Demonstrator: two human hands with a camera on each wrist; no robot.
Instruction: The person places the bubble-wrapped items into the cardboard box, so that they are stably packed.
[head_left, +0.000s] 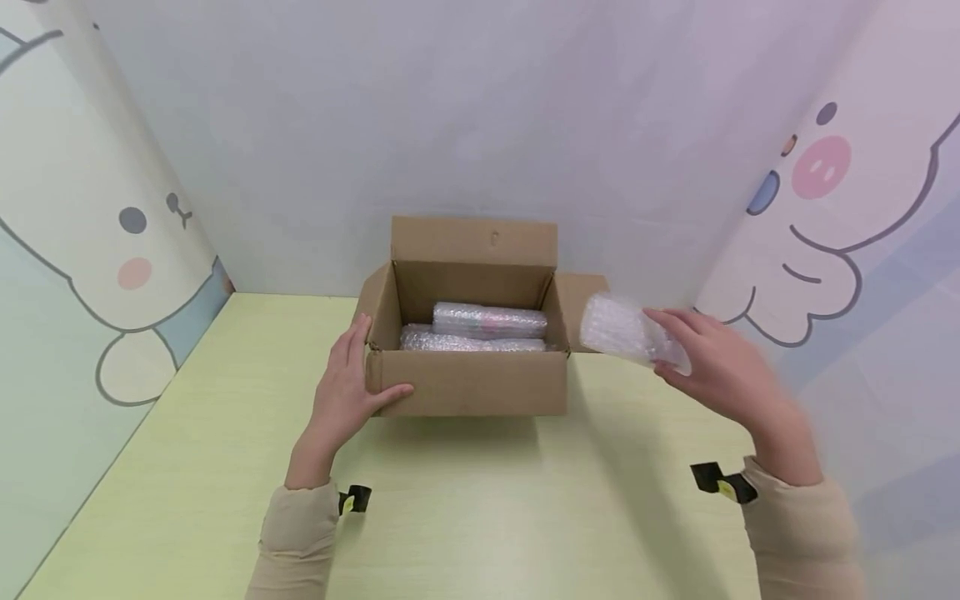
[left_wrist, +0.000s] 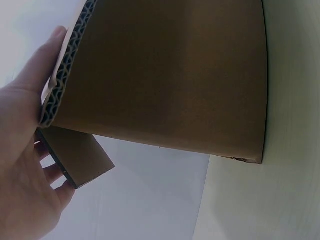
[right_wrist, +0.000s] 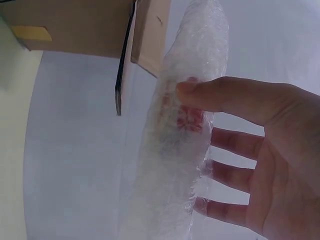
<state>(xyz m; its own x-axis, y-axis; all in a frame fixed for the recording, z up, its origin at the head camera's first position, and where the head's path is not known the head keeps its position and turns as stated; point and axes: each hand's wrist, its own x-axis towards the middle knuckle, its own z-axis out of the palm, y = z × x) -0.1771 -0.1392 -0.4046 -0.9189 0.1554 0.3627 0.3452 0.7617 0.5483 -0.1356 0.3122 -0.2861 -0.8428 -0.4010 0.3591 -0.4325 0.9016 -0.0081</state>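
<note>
A brown cardboard box (head_left: 468, 383) stands with its flaps spread on the table. My left hand (head_left: 347, 398) holds its near left corner, thumb across the front and fingers along the left flap (left_wrist: 77, 157). Inside lie bubble-wrapped packages (head_left: 491, 320), one above another; their lower parts are hidden by the front wall. To the right of the box my right hand (head_left: 716, 367) grips another bubble-wrapped package (right_wrist: 175, 145) between thumb and fingers. Red markings show through its wrap in the right wrist view. That package is raised, partly over the box's right flap (head_left: 581, 296).
The pale yellow-green table (head_left: 465, 517) spreads in front of the box and to both sides. Behind the box hangs a light grey backdrop (head_left: 480, 108). Cartoon-printed panels (head_left: 82, 208) rise at left and right. Another flap (head_left: 474, 242) stands up at the box's back.
</note>
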